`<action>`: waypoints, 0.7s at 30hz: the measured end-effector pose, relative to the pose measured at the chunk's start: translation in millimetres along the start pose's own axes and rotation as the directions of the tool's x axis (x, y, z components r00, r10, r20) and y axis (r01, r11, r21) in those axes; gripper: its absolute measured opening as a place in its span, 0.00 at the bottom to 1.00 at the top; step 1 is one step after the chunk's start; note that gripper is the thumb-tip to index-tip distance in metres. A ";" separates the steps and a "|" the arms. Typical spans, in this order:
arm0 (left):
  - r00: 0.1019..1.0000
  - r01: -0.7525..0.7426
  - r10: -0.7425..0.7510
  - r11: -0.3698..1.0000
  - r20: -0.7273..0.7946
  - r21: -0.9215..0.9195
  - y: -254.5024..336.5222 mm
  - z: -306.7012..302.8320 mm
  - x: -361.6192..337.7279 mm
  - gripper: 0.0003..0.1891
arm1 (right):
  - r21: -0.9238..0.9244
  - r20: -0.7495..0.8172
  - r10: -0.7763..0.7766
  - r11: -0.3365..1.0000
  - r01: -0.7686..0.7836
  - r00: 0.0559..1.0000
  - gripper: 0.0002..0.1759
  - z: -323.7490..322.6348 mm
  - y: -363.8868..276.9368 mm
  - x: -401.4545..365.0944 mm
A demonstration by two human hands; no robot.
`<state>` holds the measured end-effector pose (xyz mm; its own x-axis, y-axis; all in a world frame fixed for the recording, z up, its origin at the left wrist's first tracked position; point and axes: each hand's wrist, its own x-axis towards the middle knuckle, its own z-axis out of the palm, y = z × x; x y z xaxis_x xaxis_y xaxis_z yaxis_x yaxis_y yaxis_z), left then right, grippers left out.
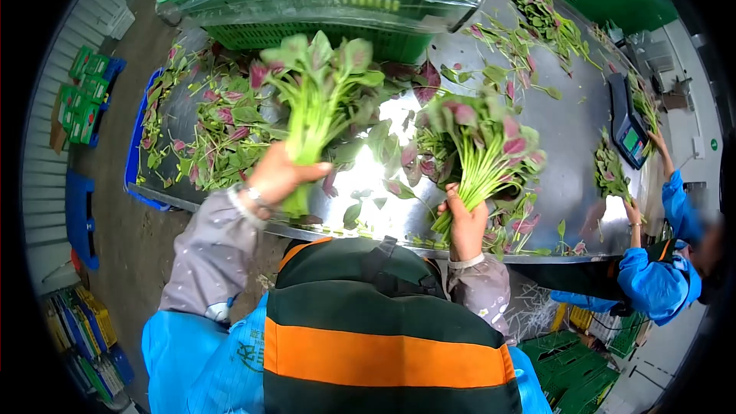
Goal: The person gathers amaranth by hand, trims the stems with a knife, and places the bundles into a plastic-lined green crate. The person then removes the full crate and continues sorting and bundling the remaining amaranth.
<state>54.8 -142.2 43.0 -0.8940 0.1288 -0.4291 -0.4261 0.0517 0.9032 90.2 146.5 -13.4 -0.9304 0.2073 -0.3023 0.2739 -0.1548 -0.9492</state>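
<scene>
- Greens fill both hands in the head view, the only view I get; its rim bends and goes dark.
- I read the left hand (pixel 277 176) as clenched round the stems of the left bunch (pixel 318 96). The bunch rises away from the fist with its leaves fanned above. The stem ends below the fist are partly lost against the table edge.
- The right hand (pixel 465 224) grips the right bunch (pixel 481 142) low on its stems. I see the thumb; the other fingers are hidden behind the stalks.
- Both fists sit over the near edge of the steel table (pixel 571 126), well apart. Glare between them washes out the surface.
- Beyond the left hand, loose leaves (pixel 222 126) lie scattered. Past both bunches stands a green crate (pixel 322 38) under a plastic liner, its contents blurred and cut off at the top.
- Outward of the right hand, a co-worker (pixel 652 284) in blue sleeves is half cut off. A scale (pixel 630 138) sits by their hands, and I cannot read its display.
</scene>
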 end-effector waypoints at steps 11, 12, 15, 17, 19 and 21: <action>0.954 0.251 -0.150 0.875 0.260 -0.415 -54.3 93.4 19.2 0.16 | 0.041 0.200 0.128 0.989 -0.139 0.971 0.06 48.4 2.1 10.8; 0.954 0.256 -0.159 0.875 0.256 -0.412 -55.5 95.0 18.6 0.16 | 0.094 0.153 0.163 0.979 -0.179 0.975 0.05 54.1 0.8 9.5; 0.950 0.275 -0.171 0.851 0.259 -0.447 -62.0 92.2 18.7 0.15 | 0.131 0.127 0.173 0.973 -0.189 0.977 0.05 60.8 -5.5 11.2; 0.942 0.317 -0.208 0.813 0.265 -0.489 -64.3 84.8 19.5 0.15 | 0.122 0.131 0.137 0.981 -0.153 0.982 0.07 59.1 -10.7 8.6; 0.933 0.348 -0.241 0.800 0.269 -0.489 -68.2 82.0 20.1 0.14 | 0.056 0.148 0.032 0.998 -0.041 0.988 0.07 53.7 -2.5 10.1; 0.926 0.364 -0.260 0.805 0.272 -0.469 -67.8 83.0 20.4 0.13 | 0.037 0.163 0.060 0.997 -0.067 0.985 0.09 50.4 3.1 13.1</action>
<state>77.0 -60.8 -26.3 -0.6798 0.3753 -0.6300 -0.7330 -0.3757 0.5671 66.5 100.1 -15.9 -0.9396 0.0374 -0.3402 0.3261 -0.2036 -0.9232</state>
